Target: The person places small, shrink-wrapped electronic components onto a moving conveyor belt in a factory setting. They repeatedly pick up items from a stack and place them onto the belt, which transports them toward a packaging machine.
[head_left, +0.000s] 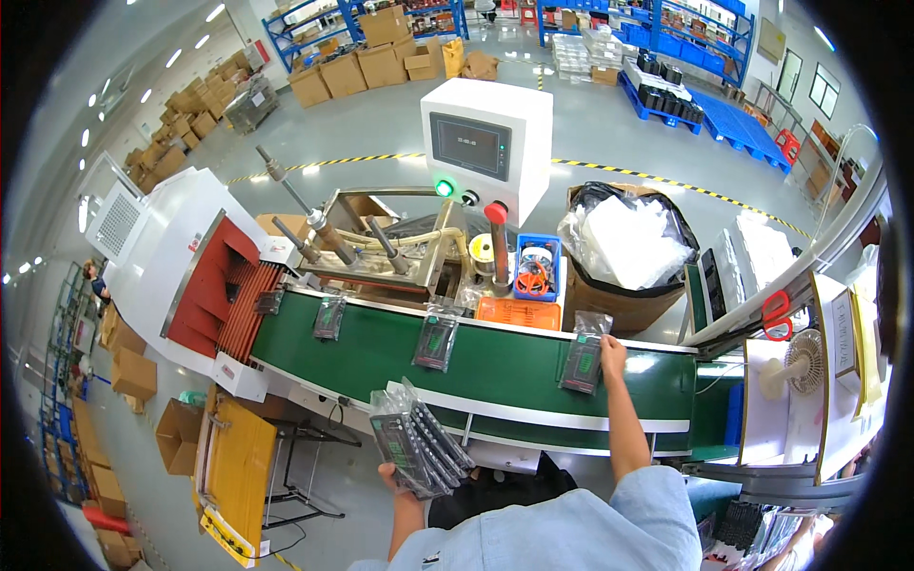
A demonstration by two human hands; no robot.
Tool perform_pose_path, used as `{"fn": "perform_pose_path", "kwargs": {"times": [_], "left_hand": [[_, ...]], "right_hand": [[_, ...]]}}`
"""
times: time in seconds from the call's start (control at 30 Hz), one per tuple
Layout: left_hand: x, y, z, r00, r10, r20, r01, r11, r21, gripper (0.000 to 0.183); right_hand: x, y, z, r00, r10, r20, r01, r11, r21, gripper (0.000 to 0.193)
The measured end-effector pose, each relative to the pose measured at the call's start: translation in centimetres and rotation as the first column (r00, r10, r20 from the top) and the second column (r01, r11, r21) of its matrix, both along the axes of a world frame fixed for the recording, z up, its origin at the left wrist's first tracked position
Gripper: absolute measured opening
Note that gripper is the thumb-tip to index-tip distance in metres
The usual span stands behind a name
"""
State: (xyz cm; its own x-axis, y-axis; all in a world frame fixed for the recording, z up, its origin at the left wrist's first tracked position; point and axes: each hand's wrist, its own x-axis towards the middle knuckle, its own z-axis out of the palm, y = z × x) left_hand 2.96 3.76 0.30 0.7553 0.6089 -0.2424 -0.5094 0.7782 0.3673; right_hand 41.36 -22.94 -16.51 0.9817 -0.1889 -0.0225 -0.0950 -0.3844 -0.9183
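See a long green belt (514,366), running left to right with white edges. On it, see a left packet (329,317), a middle packet (436,341) and a right packet (581,364), all 3 apart. Find the most open room between the last 2, and more bare green to the right. At the left end, see a white machine (205,205) with a red front, with 1 small packet (268,302) by its mouth. Past the far edge, see an orange tray (519,314) and a blue bin (550,249).

Now look at the left grip (395,481), grasping a fan of bagged packets (414,443) by the near edge. See the left arm (407,526) low, close to the body. See the right arm (624,419) reaching far over the belt, with the right grip (614,357) touching the right packet's right side. Can't tell if pinching or just resting there.
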Motion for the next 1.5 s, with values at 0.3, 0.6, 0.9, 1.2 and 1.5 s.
{"fn": "perform_pose_path", "kwargs": {"times": [0.3,0.6,0.9,1.2,1.5], "left_hand": [[-1.3,-0.2,1.4,0.997,0.044,-0.061,-0.045,0.999,-0.013,0.063],[-3.5,1.5,-1.3,0.987,-0.001,-0.159,0.002,1.0,0.005,0.059],[-3.7,1.6,-1.0,0.99,-0.069,-0.125,0.062,0.996,-0.063,0.059],[-2.5,1.1,1.0,0.951,-0.272,-0.149,0.279,0.96,0.025,0.066],[-3.2,0.2,-0.8,0.93,-0.316,-0.189,0.326,0.945,0.022,0.071]], "right_hand": [[-3.6,11.4,3.1,0.988,-0.044,-0.145,-0.017,0.918,-0.396,0.024],[-4.4,15.1,0.2,0.964,0.25,-0.088,-0.263,0.947,-0.187,0.03],[-8.0,16.4,3.7,0.884,0.459,0.086,-0.452,0.888,-0.089,0.037],[-19.3,18.4,20.8,0.101,0.986,-0.131,-0.874,0.151,0.462,0.031],[-19.4,17.1,22.5,0.201,0.971,-0.13,-0.887,0.237,0.397,0.023]]}}
